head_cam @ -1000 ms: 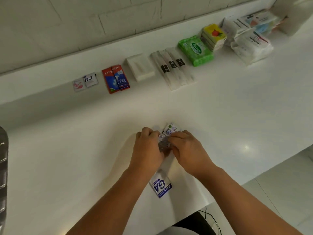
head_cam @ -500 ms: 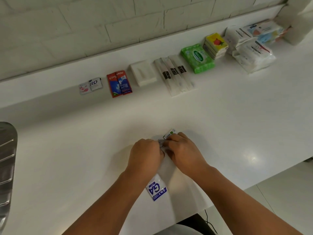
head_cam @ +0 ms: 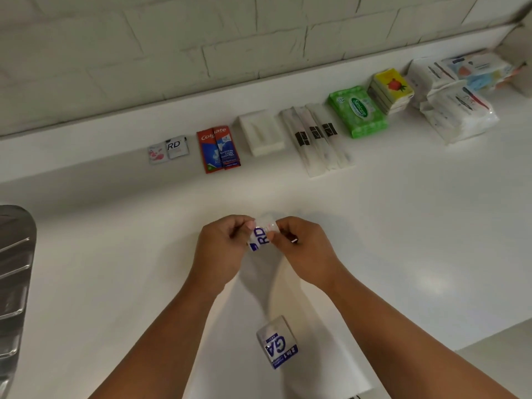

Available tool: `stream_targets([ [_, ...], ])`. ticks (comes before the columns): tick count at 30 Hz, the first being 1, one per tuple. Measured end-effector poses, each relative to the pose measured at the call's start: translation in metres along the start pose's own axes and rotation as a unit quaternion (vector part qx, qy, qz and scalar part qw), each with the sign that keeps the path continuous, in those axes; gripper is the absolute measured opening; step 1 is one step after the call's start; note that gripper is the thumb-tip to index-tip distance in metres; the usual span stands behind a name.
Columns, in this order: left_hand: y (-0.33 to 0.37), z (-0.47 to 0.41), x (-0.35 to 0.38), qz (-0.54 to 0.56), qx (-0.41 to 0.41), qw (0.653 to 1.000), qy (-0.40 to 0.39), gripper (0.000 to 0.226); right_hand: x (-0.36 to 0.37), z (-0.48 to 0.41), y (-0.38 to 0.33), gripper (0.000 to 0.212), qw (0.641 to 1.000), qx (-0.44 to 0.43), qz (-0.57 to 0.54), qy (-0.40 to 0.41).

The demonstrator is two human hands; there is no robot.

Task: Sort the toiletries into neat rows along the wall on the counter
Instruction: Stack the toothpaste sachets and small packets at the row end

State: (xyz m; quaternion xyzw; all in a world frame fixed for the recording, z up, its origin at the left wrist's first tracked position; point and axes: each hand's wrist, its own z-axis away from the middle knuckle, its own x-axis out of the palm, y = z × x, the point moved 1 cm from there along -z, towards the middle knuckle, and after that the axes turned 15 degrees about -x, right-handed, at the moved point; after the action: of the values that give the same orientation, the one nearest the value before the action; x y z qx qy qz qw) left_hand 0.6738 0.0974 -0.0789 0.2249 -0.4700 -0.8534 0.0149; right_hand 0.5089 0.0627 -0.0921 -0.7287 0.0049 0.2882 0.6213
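Note:
My left hand (head_cam: 223, 249) and my right hand (head_cam: 302, 249) both pinch a small white sachet (head_cam: 260, 237) with blue "RD" letters, held just above the white counter (head_cam: 403, 226). A second white and blue sachet (head_cam: 277, 344) lies on the counter between my forearms. Along the wall stands a row: two small sachets (head_cam: 168, 148), two red toothpaste sachets (head_cam: 218, 148), a white soap bar (head_cam: 262, 133), three wrapped toothbrushes (head_cam: 316, 139), a green wipes pack (head_cam: 358, 110), a yellow stack of packs (head_cam: 391, 89) and white plastic packs (head_cam: 457, 110).
A metal sink drainer (head_cam: 14, 283) lies at the left edge. The tiled wall (head_cam: 230, 38) rises behind a raised ledge. The counter's front edge runs at the lower right, with floor (head_cam: 503, 355) beyond it.
My hands have lifted the sachet off the counter and turned it so that its blue letters show. The camera has tilted a little toward the wall.

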Motion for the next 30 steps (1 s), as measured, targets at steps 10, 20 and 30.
stream_targets([
  [10,-0.001,-0.032,-0.053,-0.052,0.004,0.998,0.043,0.006,0.048,-0.070,-0.020,0.013,0.997,0.034,-0.075,0.013],
  [20,-0.017,-0.112,-0.114,0.063,-0.052,0.994,0.072,0.019,0.115,-0.158,-0.029,0.010,0.999,-0.014,-0.034,-0.002],
  [30,0.002,-0.217,-0.178,0.140,-0.076,0.971,0.177,0.008,0.144,-0.248,-0.056,0.032,0.942,-0.229,0.240,-0.051],
])
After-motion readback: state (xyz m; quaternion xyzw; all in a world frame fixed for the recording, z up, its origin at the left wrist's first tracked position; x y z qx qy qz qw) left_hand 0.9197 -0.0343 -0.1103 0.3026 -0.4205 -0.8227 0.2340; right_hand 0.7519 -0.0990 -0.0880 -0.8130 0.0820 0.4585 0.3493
